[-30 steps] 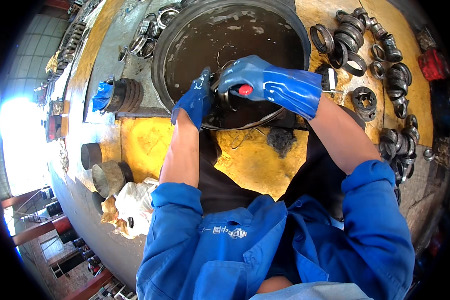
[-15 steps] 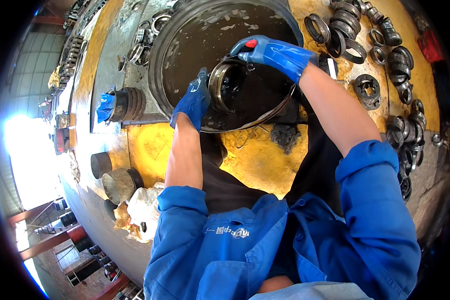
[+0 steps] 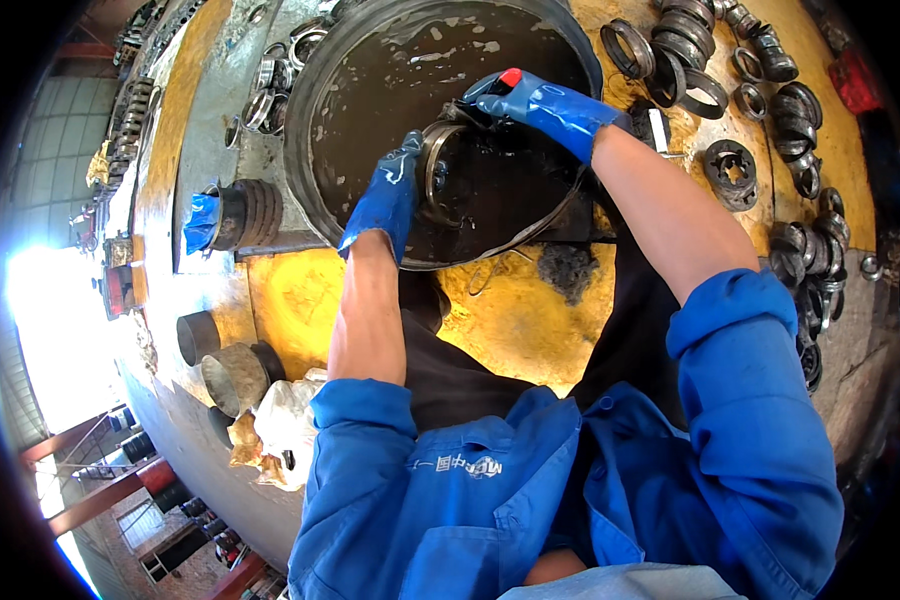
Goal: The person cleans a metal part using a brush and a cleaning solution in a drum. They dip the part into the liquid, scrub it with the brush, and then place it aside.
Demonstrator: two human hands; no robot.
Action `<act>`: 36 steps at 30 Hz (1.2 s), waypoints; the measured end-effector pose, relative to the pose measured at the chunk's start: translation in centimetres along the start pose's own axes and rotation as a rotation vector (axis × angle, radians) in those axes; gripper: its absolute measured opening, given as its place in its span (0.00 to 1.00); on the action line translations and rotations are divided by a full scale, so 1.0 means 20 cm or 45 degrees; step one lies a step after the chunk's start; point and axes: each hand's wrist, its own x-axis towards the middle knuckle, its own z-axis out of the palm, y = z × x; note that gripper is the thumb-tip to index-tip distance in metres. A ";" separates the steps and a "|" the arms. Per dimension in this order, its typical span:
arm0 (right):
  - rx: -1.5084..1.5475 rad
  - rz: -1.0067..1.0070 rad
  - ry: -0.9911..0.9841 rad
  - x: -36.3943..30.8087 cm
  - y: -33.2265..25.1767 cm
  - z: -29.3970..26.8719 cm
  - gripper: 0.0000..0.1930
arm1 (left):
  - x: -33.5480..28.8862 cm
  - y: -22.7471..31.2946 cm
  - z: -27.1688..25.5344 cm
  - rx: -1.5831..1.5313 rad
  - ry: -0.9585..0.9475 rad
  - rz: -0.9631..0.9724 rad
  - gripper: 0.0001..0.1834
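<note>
Moving right hand (image 3: 512, 100) farther from left hand (image 3: 387, 190)

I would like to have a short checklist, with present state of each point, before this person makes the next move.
1. Left hand beside the metal ring: ok, at its left side.
2. Ring inside the rim of the basin: ok.
3. Red-ended object in the right hand: ok, the red end sticks out; its other end: cannot tell.
4. Both hands covered: ok, blue gloves.
5. Yellow surface before the basin free of things: not ok, a dark clump lies there.
</note>
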 end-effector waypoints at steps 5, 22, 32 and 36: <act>0.291 0.100 0.012 0.03 0.06 -0.05 0.14 | 0.00 0.02 -0.06 -0.339 0.043 -0.037 0.25; 0.202 0.821 0.342 -0.26 -0.30 0.30 0.15 | 0.12 0.00 0.00 -1.459 0.246 -0.215 0.22; 0.113 0.589 0.361 -0.33 -0.41 0.30 0.19 | 0.22 -0.04 0.06 -1.737 0.237 -0.226 0.18; 0.102 0.528 0.360 -0.33 -0.51 0.32 0.16 | 0.24 -0.08 0.07 -1.807 0.155 -0.191 0.18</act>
